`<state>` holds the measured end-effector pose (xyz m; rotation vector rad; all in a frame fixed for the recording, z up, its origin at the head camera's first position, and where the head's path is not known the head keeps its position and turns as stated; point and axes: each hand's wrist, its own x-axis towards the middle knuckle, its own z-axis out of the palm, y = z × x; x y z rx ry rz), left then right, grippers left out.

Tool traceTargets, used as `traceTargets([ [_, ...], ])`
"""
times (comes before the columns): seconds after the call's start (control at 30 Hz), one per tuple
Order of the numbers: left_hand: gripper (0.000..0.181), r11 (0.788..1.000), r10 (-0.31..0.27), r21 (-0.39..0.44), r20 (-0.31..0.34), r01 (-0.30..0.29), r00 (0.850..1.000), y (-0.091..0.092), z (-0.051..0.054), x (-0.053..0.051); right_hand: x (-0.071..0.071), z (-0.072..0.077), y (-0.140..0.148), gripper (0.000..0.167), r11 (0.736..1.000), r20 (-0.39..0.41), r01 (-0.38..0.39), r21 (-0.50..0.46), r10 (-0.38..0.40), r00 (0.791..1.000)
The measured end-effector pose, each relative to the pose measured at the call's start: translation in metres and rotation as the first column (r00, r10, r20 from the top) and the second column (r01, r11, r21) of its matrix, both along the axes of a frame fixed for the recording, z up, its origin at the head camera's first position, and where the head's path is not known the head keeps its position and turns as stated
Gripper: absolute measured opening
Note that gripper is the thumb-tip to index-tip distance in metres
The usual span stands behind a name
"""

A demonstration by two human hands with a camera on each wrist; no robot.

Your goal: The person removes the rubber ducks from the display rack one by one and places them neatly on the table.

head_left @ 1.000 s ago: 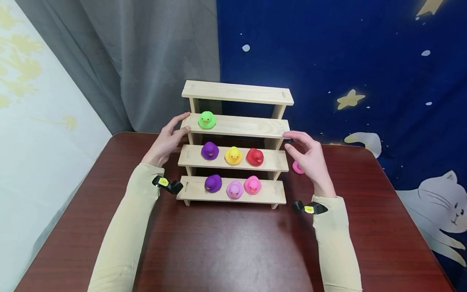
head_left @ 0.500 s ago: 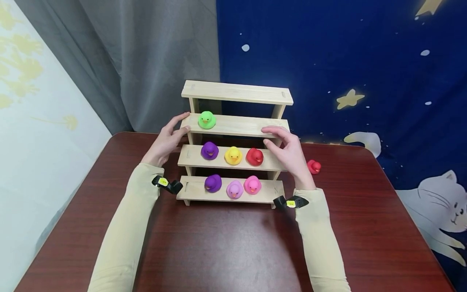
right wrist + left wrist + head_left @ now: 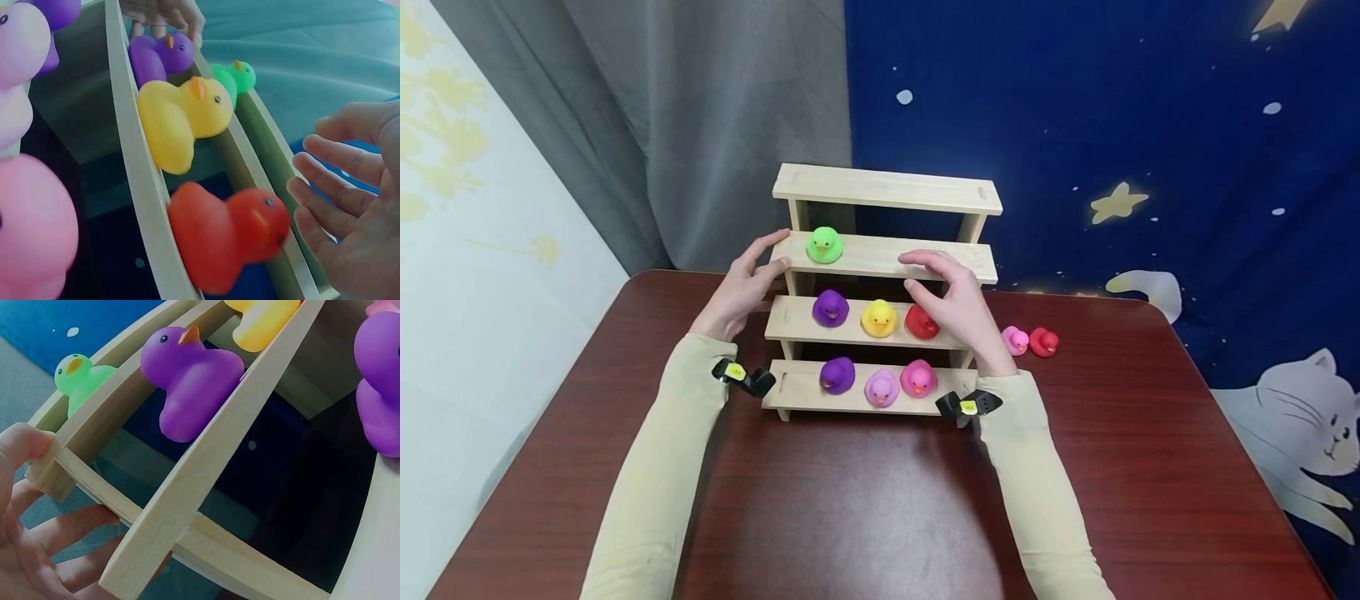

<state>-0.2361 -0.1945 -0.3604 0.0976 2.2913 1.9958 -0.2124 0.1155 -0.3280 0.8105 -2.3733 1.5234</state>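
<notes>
Nearest, the reddish-brown wood-grained worktop extends in front of the four-tier stepped rack of pale wood. On the rack's lowest board stand, left to right, a purple toy duck, a lilac toy duck and a bright pink toy duck. The rack's second board carries a second purple toy duck, a yellow toy duck and a red toy duck; both rows of three appear finished. Just beyond the rack's right end, on the worktop, lie a loose pink toy duck and a loose red toy duck, presumably those left to place. At the rack's left end, the left hand holds the third board between thumb and index finger. A green toy duck stands near that end, so this row seems only begun. The right hand, fingers apart and gently bent, holds nothing near the third board's right half; whether it touches the rack cannot be told. Seven of nine visible ducks are thus on the rack. Behind the rack hang a grey curtain and a navy star-patterned curtain.
</notes>
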Motion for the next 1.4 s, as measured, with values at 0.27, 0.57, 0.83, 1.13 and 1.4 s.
traceTargets([
  [0.27,0.05,1.0,-0.003,0.0,0.004,0.003,1.0,0.0,0.0,0.0,-0.011,0.003,-0.022,0.032,0.997,-0.025,-0.036,0.063,0.038,0.999],
  [0.57,0.05,1.0,0.004,0.0,0.011,-0.004,1.0,-0.001,-0.001,0.001,-0.022,0.01,-0.042,0.034,0.992,-0.028,-0.074,0.102,0.078,0.997],
  [0.83,0.05,1.0,0.01,0.002,0.008,-0.01,1.0,0.0,-0.001,0.001,-0.034,0.014,-0.06,0.037,0.987,-0.035,-0.115,0.114,0.119,0.992],
  [1.13,0.05,1.0,0.008,0.014,0.014,-0.008,1.0,0.001,0.0,0.002,-0.041,0.011,-0.076,0.04,0.981,-0.047,-0.148,0.126,0.155,0.987],
  [1.4,0.05,1.0,-0.004,0.012,0.015,0.004,1.0,-0.001,0.0,0.0,-0.041,0.007,-0.086,0.04,0.987,-0.034,-0.117,0.106,0.122,0.992],
])
